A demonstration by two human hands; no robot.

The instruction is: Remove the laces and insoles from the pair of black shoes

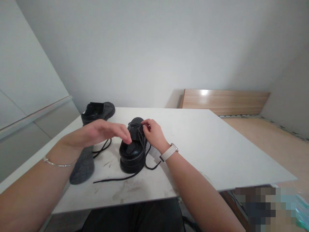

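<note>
1. My right hand (153,133) sits just right of centre in the frame, on top of the nearer black shoe (132,151). Its fingers are pinched closed on the black lace (142,145) up at the eyelets, near the toe end of the lacing.

2. My left hand (101,132) hovers left of centre, flat and loosely spread, fingertips reaching to the shoe's opening. It holds nothing; I cannot tell whether the fingertips actually touch the shoe.

3. The shoe stands upright in the middle of the white counter (217,151), heel towards me and toe pointing away.

4. As for how far along things are: I judge the lacing to be only partly done. Long loose ends of lace trail off the shoe, one running down the right side and curling on the counter, another stretching out to the lower left. No bow or knot shows anywhere.

5. A second black shoe (98,112) lies at the upper left of the counter, well apart from the first. Whether it is laced I cannot tell, since my left hand covers part of it.

6. A grey insole (83,166) lies flat under my left wrist, at the lower left of the counter, outside either shoe.

7. There is a thin bangle (59,163) on my left wrist and a pale watch strap (169,152) on my right.
</note>
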